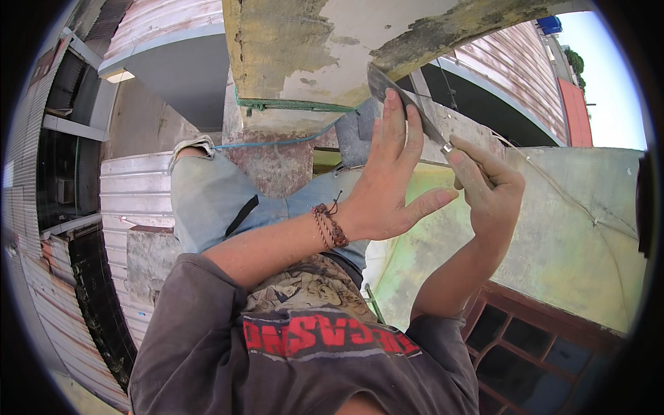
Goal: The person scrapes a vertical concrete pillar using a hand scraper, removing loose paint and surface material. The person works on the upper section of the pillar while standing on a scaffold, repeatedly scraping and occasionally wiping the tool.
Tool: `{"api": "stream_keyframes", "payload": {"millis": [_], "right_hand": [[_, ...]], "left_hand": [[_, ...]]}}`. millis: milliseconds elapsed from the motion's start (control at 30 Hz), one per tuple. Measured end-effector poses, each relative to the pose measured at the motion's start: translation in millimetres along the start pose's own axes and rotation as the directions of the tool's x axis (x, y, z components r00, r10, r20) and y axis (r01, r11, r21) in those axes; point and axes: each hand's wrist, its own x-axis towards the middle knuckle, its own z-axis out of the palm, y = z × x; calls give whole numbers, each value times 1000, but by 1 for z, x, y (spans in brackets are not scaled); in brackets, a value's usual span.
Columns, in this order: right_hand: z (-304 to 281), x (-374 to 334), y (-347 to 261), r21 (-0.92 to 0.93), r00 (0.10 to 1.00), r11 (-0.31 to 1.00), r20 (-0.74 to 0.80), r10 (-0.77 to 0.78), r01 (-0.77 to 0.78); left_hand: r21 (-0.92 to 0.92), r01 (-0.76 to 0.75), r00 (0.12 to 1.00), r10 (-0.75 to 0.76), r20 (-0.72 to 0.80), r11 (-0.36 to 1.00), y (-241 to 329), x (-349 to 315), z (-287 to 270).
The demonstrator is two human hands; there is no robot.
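Observation:
A long, dark, flat-bladed knife [415,109] is in my right hand [487,176], whose fingers are wrapped round its handle just behind a shiny metal collar. Most of the handle is hidden in the grip. The blade slants up and left, and its far end meets the lower edge of a wall ledge [311,59] with peeling yellowish paint. My left hand [391,176] lies stretched out, thumb apart, with its fingertips against the blade. A braided bracelet [328,227] circles the left wrist.
Below the ledge runs a green net or rope [297,105], and a blue cord [277,143] crosses over my knee. A thin cable [553,181] hangs along the greenish wall [574,242] at right. Dark window panes [526,339] sit lower right; corrugated metal sheets [135,200] lie left, far below.

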Motion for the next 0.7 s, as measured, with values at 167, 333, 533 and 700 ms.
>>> {"api": "stream_keyframes", "payload": {"millis": [167, 333, 533, 700], "right_hand": [[1, -7, -7, -43, 1000, 999, -6, -21, 21], [22, 7, -12, -66, 998, 997, 58, -35, 39], [-5, 3, -7, 21, 998, 998, 27, 59, -59], [46, 12, 1, 89, 994, 995, 99, -56, 47]], "left_hand": [[22, -8, 998, 7, 62, 1000, 5, -3, -7], [-15, -28, 998, 27, -62, 999, 1, -2, -5], [72, -20, 1000, 19, 5, 997, 9, 2, -23], [63, -1, 991, 9, -132, 998, -3, -7, -22]]}}
